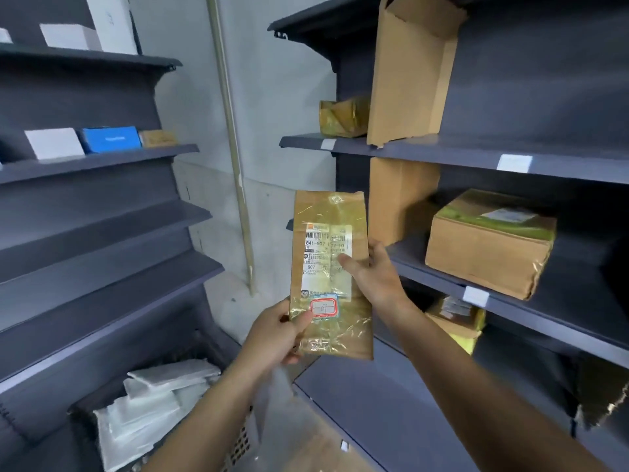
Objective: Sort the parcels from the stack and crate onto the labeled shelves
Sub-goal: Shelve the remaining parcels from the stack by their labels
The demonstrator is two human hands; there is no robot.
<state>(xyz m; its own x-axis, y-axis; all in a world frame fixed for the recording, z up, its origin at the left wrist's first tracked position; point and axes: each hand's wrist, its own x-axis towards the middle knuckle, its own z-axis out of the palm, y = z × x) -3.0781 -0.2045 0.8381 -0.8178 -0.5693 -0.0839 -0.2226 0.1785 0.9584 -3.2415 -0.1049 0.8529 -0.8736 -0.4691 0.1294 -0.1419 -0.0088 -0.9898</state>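
I hold a flat brown taped parcel point(326, 233) upright in front of me, between the two shelf units. It carries a white shipping label and a small red-framed sticker near its lower end. My left hand point(275, 335) pinches the parcel's lower left edge, thumb on the sticker side. My right hand point(371, 274) grips its right edge, thumb across the label. A dark crate point(238, 447) with several white plastic mail bags point(153, 403) stands at the lower left under my left forearm.
Dark shelves with white tags point(514, 163) stand on the right, holding a taped brown box point(486, 243), tall cardboard boxes point(408, 73) and a yellow-taped packet point(342, 117). The left shelves point(102, 161) hold white, blue and brown small boxes. A pipe point(231, 137) runs down the wall.
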